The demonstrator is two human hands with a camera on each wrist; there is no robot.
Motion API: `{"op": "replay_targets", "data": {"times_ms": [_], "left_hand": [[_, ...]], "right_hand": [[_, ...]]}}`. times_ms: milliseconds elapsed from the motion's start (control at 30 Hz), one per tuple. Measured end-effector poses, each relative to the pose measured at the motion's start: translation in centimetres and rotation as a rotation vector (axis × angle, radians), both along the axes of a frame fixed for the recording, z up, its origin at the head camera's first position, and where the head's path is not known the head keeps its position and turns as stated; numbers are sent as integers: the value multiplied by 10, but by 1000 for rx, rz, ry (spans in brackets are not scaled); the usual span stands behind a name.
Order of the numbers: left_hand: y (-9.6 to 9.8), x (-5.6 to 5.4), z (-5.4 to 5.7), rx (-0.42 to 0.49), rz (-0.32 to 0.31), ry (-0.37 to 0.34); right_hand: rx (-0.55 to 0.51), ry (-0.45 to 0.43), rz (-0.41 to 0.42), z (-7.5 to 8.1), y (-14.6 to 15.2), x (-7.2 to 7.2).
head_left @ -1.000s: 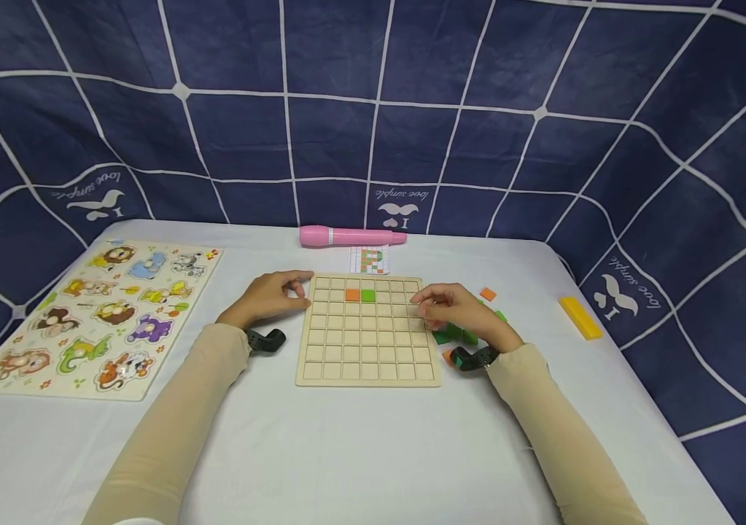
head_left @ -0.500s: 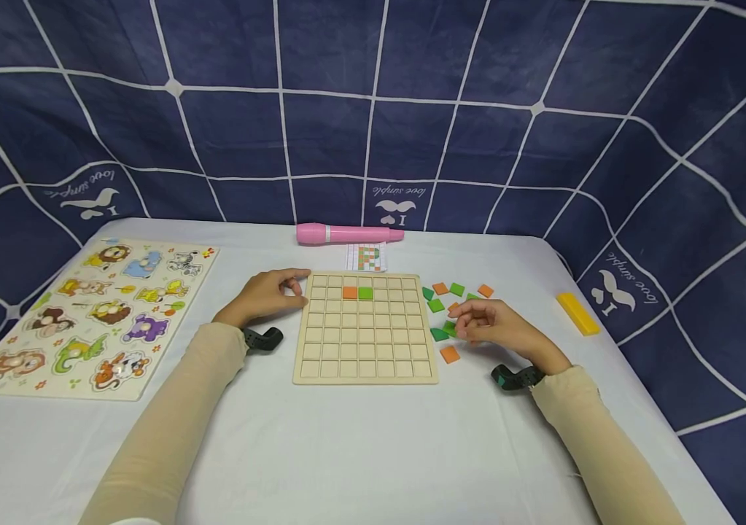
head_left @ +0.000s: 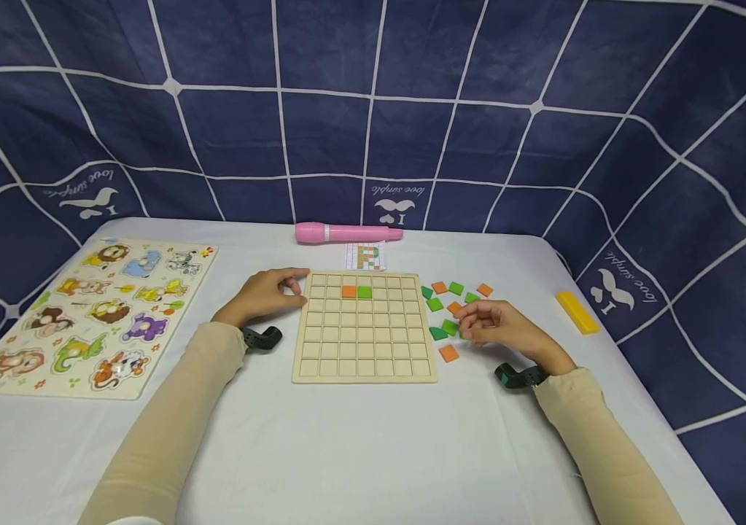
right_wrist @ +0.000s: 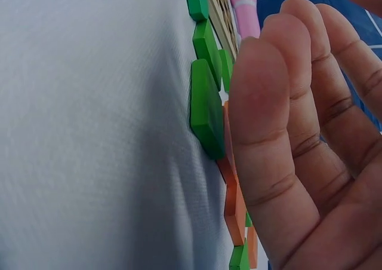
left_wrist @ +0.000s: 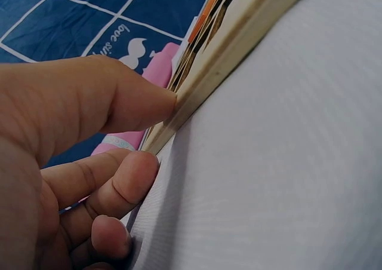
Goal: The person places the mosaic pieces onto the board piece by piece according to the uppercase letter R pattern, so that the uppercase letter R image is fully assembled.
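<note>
A square wooden grid board (head_left: 364, 378) lies mid-table, with an orange tile (head_left: 349, 292) and a green tile (head_left: 364, 292) side by side in its cells. At the board's left edge rests my left hand (head_left: 266, 295); in the left wrist view the thumb tip (left_wrist: 164, 106) touches the wooden side while the other fingers are loosely bent. My right hand (head_left: 507, 328) is over the loose tiles right of the board, fingers gently bent and holding nothing. Close by its fingertips in the right wrist view is a thick green tile (right_wrist: 206, 109).
Loose orange and green pieces lie right of the board, including an orange square (head_left: 448, 354) and a dark green rounded piece (head_left: 438, 333). Behind the board are a patterned card (head_left: 367, 257) and a pink microphone-shaped object (head_left: 346, 233). An animal puzzle (head_left: 100, 284) lies left, a yellow block (head_left: 577, 312) right.
My right hand has moved right, from the board's right edge to above the loose tiles, uncovering several of them. The left hand stays at the board's left edge.
</note>
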State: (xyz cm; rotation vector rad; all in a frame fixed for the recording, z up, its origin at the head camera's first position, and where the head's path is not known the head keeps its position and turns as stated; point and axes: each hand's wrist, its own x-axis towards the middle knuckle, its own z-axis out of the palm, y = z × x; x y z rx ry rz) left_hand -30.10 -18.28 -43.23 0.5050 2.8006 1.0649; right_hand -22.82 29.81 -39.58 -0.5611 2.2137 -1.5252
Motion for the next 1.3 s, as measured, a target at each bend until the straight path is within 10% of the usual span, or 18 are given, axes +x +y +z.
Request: {"op": "replay_targets", "data": {"times_ms": [667,1300], "left_hand": [[0,-1,1,-1,12,-7],[1,1,1,-7,5,-2]], "right_hand": [[9,72,135,-11,1,-4],[236,168,159,-10,-9,2]]}}
